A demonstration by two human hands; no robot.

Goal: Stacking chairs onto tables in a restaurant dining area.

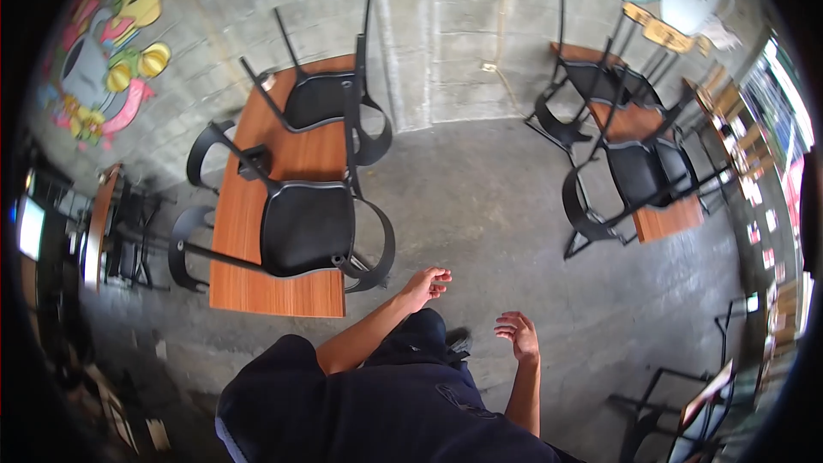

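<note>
My left hand (425, 288) hangs in front of my body with loosely curled fingers and holds nothing. It is nearest to the front right corner of a wood-topped table (276, 292) and touches nothing. On that table an upturned black chair (308, 228) rests with its legs in the air. A second upturned black chair (321, 101) lies farther back, and a small black box (255, 162) stands between them by the left edge. My right hand (517, 334) is held over the floor, fingers slightly bent and apart, with nothing in it.
Grey concrete floor (463, 206) runs ahead to a block wall (463, 32). To the right stands another wooden table (669, 218) with upturned black chairs (633, 173). A dark metal-framed piece of furniture (681, 392) is at lower right. Shelving (739, 135) lines the right side.
</note>
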